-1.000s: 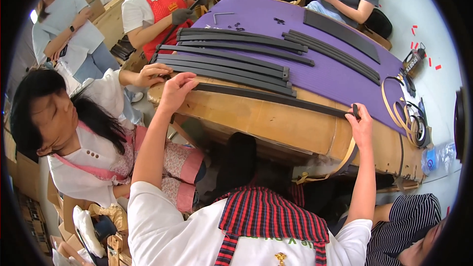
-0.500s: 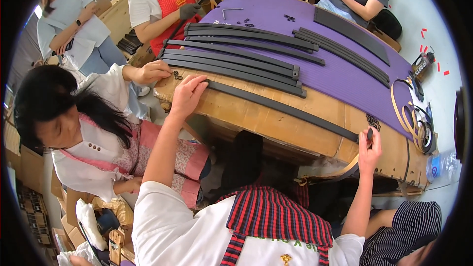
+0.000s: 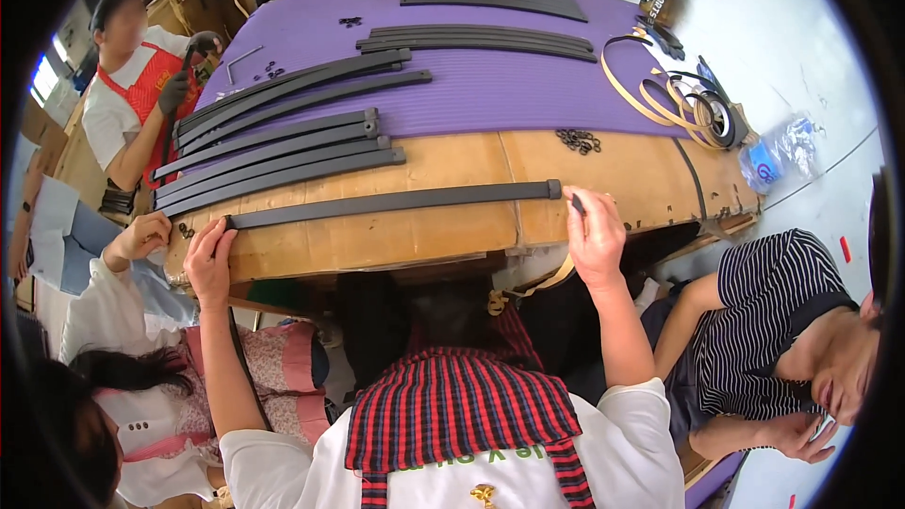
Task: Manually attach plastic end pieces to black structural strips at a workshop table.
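A long black strip (image 3: 396, 203) lies along the near edge of the brown cardboard tabletop (image 3: 452, 236). My left hand (image 3: 209, 262) rests on the table edge, fingertips touching the strip's left end. Just past the strip's right end, my right hand (image 3: 596, 238) pinches a small black part (image 3: 577, 204) between thumb and fingers.
More black strips (image 3: 273, 158) lie stacked at the left, partly on a purple mat (image 3: 500, 85). Small black rings (image 3: 577, 139), coiled tan bands (image 3: 660, 99) and a plastic bottle (image 3: 778, 155) sit to the right. Another person's hand (image 3: 141, 234) is at the left corner; a person in a striped shirt (image 3: 764, 311) sits right.
My view has swung so the table now runs level. My right hand came back up to the strip's right end, and my left hand slid to the strip's left tip at the table edge.
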Demonstrator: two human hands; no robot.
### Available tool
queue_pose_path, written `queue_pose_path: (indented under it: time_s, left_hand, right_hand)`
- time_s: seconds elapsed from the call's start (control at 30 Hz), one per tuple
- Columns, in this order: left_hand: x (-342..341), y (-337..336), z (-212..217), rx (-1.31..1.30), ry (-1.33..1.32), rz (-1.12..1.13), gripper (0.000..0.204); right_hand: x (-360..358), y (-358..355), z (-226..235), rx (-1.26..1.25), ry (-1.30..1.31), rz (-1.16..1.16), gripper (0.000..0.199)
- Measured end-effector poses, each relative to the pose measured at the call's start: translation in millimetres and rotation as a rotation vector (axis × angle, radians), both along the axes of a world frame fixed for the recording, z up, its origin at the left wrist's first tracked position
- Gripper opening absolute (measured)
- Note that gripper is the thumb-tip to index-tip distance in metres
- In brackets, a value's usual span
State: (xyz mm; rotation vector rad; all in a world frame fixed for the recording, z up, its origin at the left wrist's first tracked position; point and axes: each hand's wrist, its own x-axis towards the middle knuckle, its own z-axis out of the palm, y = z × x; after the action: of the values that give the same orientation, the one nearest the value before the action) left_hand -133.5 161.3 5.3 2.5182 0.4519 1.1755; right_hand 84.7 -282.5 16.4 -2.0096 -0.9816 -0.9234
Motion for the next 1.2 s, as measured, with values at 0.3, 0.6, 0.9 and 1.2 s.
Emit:
queue_pose_path:
  time_s: [0.3,0.6,0.9,1.2]
  left_hand:
    - [-3.7,-0.4,-1.8,0.038,0.012,0.076,0.02]
    - [-10.3,-1.9,1.8,0.053,-0.031,0.045,0.02]
    - [-1.8,-4.5,5.5,0.065,-0.033,0.026,0.021]
    - [-6.6,-1.1,1.8,0.044,0.008,0.044,0.023]
  right_hand:
    - [2.2,-0.4,5.0,-0.304,-0.025,0.028,0.031]
    - [-0.3,8.6,10.5,-0.362,-0.009,0.075,0.028]
    - [-5.1,0.6,14.1,-0.346,0.102,0.077,0.03]
    - [-1.6,7.7,17.7,-0.277,0.017,0.109,0.025]
